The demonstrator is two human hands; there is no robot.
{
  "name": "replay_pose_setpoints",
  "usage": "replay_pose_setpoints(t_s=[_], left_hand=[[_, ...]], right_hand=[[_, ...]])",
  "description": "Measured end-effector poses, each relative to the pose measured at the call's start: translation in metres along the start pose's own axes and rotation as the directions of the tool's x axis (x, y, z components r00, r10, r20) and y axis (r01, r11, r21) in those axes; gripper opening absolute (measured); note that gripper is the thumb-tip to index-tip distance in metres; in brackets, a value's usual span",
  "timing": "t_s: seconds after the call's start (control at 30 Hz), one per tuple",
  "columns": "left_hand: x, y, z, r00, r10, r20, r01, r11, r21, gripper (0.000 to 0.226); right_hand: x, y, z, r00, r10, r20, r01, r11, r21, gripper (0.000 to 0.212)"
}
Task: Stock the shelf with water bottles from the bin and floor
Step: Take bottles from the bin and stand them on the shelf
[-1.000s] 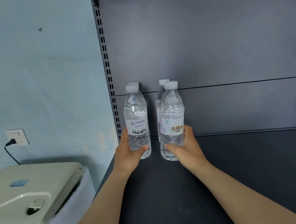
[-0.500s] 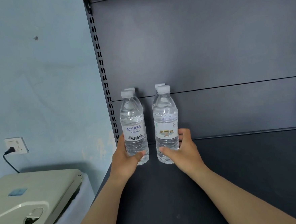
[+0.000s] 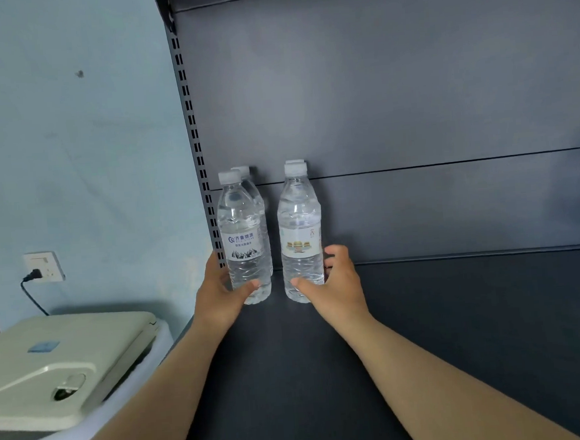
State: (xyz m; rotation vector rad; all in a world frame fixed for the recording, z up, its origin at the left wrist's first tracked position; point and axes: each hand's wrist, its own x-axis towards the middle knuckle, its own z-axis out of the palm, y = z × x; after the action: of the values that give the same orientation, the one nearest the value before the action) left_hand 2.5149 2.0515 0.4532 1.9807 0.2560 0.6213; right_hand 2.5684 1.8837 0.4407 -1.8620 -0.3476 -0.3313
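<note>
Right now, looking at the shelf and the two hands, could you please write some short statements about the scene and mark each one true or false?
1. Four water bottles stand upright on the shelf. True.
2. The left hand holds the front left bottle near its base. True.
3. The right hand holds a bottle by its cap. False: its thumb touches the lower body of the front right bottle, with the fingers curved loosely beside it.
4. The front bottles carry identical labels. False: the left label has blue writing, the right one a yellow picture.
5. A black plug sits in the wall socket. True.
</note>
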Motion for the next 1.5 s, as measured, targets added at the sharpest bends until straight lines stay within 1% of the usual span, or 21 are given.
replay_pose_setpoints(t_s=[0.07,0.17,0.27,0.37,0.43,0.5,0.6,0.67,0.8,0.93,1.0,1.07,1.13,1.2,1.27,1.37,1.43,1.5], left_hand=[[-0.016,0.014,-0.002,0.999,-0.027,-0.032,0.031,0.993,0.114,0.081],[-0.036,0.03,-0.009,1.0,-0.018,-0.006,0.019,0.953,0.304,0.072],[-0.056,0.046,-0.014,0.994,0.033,0.106,-0.084,0.841,0.534,0.077],[-0.082,0.063,-0.013,0.978,0.04,0.203,-0.172,0.701,0.692,0.086],[-0.104,0.074,-0.012,0.964,0.054,0.259,-0.235,0.625,0.744,0.086],[-0.13,0.081,-0.01,0.946,0.078,0.313,-0.299,0.574,0.762,0.086],[-0.177,0.088,-0.005,0.918,0.133,0.374,-0.385,0.527,0.758,0.084],[-0.211,0.09,0.003,0.913,0.155,0.378,-0.402,0.507,0.762,0.084],[-0.275,0.078,0.028,0.902,0.16,0.4,-0.42,0.533,0.735,0.083],[-0.339,0.044,0.07,0.865,0.164,0.475,-0.474,0.581,0.662,0.076],[-0.369,0.022,0.096,0.832,0.12,0.542,-0.497,0.595,0.631,0.078],[-0.398,-0.006,0.125,0.793,0.054,0.607,-0.505,0.617,0.604,0.08],[-0.427,-0.038,0.153,0.758,-0.01,0.652,-0.497,0.638,0.588,0.082],[-0.456,-0.073,0.182,0.727,-0.075,0.683,-0.478,0.658,0.582,0.081],[-0.483,-0.109,0.209,0.699,-0.166,0.696,-0.432,0.678,0.595,0.082],[-0.522,-0.164,0.244,0.666,-0.335,0.666,-0.27,0.724,0.634,0.084],[-0.545,-0.196,0.266,0.653,-0.423,0.628,-0.149,0.742,0.654,0.083],[-0.565,-0.225,0.286,0.623,-0.52,0.584,-0.011,0.741,0.672,0.083]], right_hand=[[-0.009,0.0,-0.013,0.999,-0.025,0.044,0.031,0.99,-0.134,0.066],[-0.026,0.002,-0.046,0.988,-0.058,0.142,0.108,0.918,-0.382,0.075],[-0.044,-0.003,-0.087,0.975,-0.074,0.208,0.179,0.819,-0.546,0.075],[-0.067,-0.014,-0.126,0.97,-0.058,0.236,0.199,0.747,-0.634,0.078],[-0.088,-0.022,-0.149,0.966,-0.049,0.254,0.215,0.7,-0.681,0.08],[-0.116,-0.027,-0.17,0.966,-0.053,0.252,0.221,0.674,-0.705,0.08],[-0.166,-0.028,-0.197,0.97,-0.054,0.237,0.212,0.666,-0.715,0.078],[-0.2,-0.024,-0.214,0.968,-0.052,0.244,0.219,0.644,-0.733,0.075],[-0.269,0.005,-0.246,0.968,-0.018,0.249,0.204,0.631,-0.749,0.069],[-0.331,0.056,-0.276,0.959,0.039,0.282,0.2,0.615,-0.762,0.065],[-0.358,0.089,-0.287,0.95,0.089,0.299,0.192,0.587,-0.786,0.065],[-0.385,0.126,-0.297,0.935,0.179,0.305,0.154,0.57,-0.807,0.066],[-0.411,0.164,-0.304,0.919,0.261,0.296,0.1,0.571,-0.815,0.065],[-0.435,0.206,-0.312,0.894,0.33,0.305,0.077,0.556,-0.827,0.066],[-0.458,0.249,-0.316,0.865,0.402,0.302,0.031,0.557,-0.83,0.067],[-0.485,0.309,-0.319,0.808,0.494,0.321,-0.038,0.588,-0.808,0.079],[-0.499,0.348,-0.318,0.76,0.543,0.358,-0.062,0.608,-0.792,0.073],[-0.512,0.387,-0.311,0.74,0.552,0.385,-0.094,0.651,-0.753,0.072]])
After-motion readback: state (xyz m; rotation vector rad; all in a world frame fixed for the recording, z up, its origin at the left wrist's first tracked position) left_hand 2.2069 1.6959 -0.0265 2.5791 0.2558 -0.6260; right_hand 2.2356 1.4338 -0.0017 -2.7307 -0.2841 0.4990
